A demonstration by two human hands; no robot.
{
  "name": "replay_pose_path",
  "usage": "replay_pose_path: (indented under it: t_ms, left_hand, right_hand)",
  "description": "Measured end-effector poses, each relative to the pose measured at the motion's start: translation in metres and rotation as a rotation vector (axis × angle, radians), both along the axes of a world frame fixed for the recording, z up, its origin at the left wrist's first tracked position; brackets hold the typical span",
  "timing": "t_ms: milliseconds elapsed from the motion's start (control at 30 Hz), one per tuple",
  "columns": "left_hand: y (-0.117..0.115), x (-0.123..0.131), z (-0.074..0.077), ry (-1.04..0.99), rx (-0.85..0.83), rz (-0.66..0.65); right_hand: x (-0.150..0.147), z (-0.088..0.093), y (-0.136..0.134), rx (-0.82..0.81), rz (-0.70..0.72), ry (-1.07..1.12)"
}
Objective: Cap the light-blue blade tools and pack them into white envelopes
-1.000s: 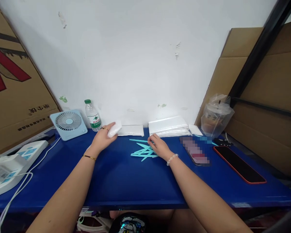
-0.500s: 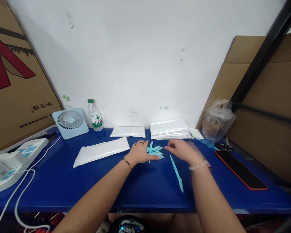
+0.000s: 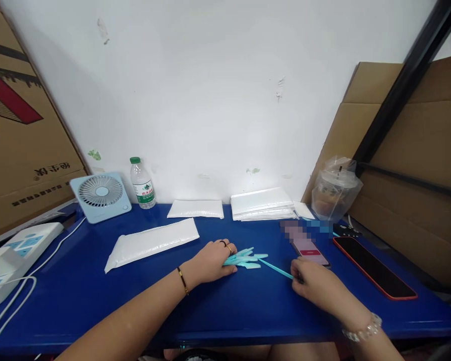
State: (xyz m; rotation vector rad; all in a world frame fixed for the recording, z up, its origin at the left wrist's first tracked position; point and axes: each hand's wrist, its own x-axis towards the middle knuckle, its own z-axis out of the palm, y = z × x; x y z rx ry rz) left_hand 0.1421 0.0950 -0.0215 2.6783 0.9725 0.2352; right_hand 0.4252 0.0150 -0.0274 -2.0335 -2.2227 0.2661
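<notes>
Turquoise sticks (image 3: 246, 259) are grasped in a bunch by the left hand (image 3: 210, 261). The right hand (image 3: 312, 280) pinches a single stick (image 3: 276, 268).

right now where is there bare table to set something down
Bare: blue table nearer than the turquoise sticks, between left hand and right hand; also between power strip and front white packet. Crowded: back right, with stacked packets, phones and bagged cup.

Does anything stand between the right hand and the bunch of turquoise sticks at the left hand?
Only the stick in the right hand, its far end about at the bunch in the left hand. Nothing else visible stands between; the lit phone lies off that line, farther back.
</notes>
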Motion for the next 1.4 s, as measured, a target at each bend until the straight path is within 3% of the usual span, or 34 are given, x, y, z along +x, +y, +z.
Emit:
replay_pose_path:
  t_ms: [167,300,400,467,567,667,867,1033,1167,1267,1400]
  left_hand:
    - [-0.004,-0.007,-0.005,-0.085,-0.006,-0.045]
    - [0.013,-0.007,-0.010,-0.308,-0.161,0.008]
    - [0.033,-0.004,-0.010,-0.640,-0.213,0.204]
    - [0.045,-0.002,-0.010,-0.739,-0.186,0.203]
    - [0.057,-0.002,-0.014,-0.703,-0.157,0.124]
    - [0.061,-0.005,-0.022,-0.689,-0.140,0.147]
    - [0.063,-0.008,-0.025,-0.422,-0.154,0.249]
    - [0.062,-0.009,-0.021,-0.357,-0.238,0.257]
    - [0.064,-0.012,-0.023,-0.333,-0.276,0.278]
    - [0.063,-0.013,-0.024,-0.282,-0.225,0.283]
    - [0.056,-0.010,-0.019,-0.189,-0.053,0.268]
  right_hand:
    - [0.012,0.025,0.001,-0.065,0.121,0.220]
    - [-0.005,0.044,0.038,-0.037,0.259,0.526]
    - [-0.035,0.035,0.081,0.050,0.336,0.543]
    - [-0.055,0.022,0.105,0.042,0.372,0.576]
    - [-0.069,0.003,0.125,0.003,0.380,0.711]
    - [-0.059,-0.009,0.131,-0.078,0.347,0.913]
    - [-0.031,-0.013,0.135,-0.111,0.202,1.092]
    - [-0.044,-0.011,0.129,-0.176,0.257,1.054]
    - [-0.040,-0.014,0.130,-0.183,0.206,1.049]
    - [-0.030,-0.017,0.134,-0.144,0.188,0.985]
    - [-0.029,-0.023,0.138,-0.058,0.262,0.722]
